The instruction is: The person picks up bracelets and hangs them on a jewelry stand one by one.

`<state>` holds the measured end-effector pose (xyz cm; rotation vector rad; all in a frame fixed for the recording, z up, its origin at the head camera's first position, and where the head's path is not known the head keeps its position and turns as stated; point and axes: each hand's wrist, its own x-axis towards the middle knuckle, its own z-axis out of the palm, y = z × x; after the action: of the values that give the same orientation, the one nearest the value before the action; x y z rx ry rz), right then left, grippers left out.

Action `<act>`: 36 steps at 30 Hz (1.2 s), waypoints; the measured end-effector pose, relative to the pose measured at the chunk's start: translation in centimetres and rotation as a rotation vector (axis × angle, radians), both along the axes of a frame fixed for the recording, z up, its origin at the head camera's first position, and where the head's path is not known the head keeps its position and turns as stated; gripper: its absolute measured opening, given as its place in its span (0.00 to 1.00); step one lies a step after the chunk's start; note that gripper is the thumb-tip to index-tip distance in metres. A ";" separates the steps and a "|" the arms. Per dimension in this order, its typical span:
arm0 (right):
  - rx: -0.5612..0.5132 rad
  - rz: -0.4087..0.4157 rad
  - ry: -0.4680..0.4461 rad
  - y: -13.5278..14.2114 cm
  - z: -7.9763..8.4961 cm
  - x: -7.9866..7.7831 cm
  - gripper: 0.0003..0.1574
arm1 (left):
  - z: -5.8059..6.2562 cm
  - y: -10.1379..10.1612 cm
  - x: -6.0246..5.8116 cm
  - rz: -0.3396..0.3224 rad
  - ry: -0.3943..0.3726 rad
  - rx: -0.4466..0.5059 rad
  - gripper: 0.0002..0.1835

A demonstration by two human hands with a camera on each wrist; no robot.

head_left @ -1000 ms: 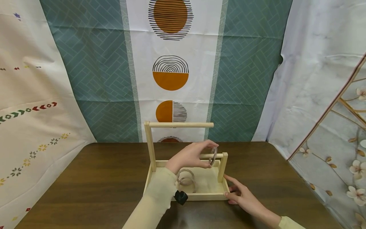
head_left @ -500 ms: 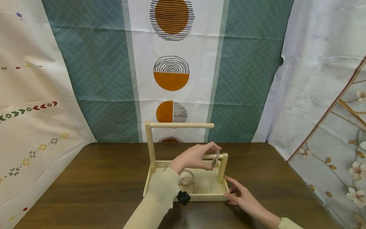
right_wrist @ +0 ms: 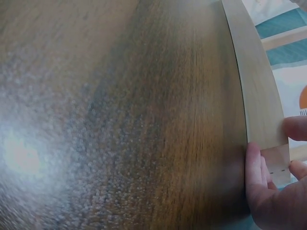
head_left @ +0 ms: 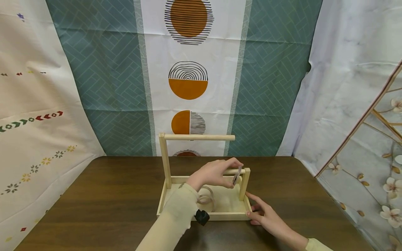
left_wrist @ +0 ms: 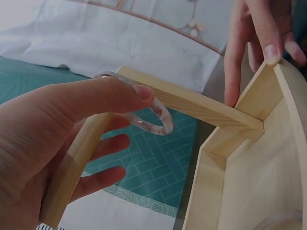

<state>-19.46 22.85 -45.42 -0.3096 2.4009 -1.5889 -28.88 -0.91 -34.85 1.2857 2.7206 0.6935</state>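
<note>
My left hand [head_left: 213, 173] pinches a pale, marbled bangle [left_wrist: 163, 117] between thumb and fingers. The bangle is at the post end of the lower rod [left_wrist: 76, 167] of a light wooden jewelry stand [head_left: 220, 216], and the rod appears to pass through it, though my thumb covers part. Other fingers of that hand are spread beyond the rod. My right hand [head_left: 265, 213] holds the stand's front right corner, thumb on the corner and index finger along the side. More pale bangles [head_left: 205, 198] lie in the tray base, partly behind my left forearm.
A higher rod [head_left: 199, 137] juts right from the tall left post [head_left: 165, 160], above my left hand. The stand sits on a dark wooden table [head_left: 110, 195]. Patterned cloths hang behind and at both sides.
My left hand has moved slightly right along the lower rod with the bangle, which now tilts more beside the short post. My right hand stays at the corner.
</note>
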 end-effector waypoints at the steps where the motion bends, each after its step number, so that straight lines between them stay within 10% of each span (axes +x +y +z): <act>1: 0.000 0.001 0.003 0.0 0.0 0.0 0.46 | 0.0 0.0 0.0 0.009 0.016 -0.013 0.36; 36: -0.008 0.017 -0.032 0.2 -0.2 0.0 0.45 | -0.4 0.1 0.3 0.062 0.094 -0.055 0.35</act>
<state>-19.49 23.04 -45.57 -0.3029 2.3623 -1.5842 -28.61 -0.82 -35.26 1.2578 2.8438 0.5725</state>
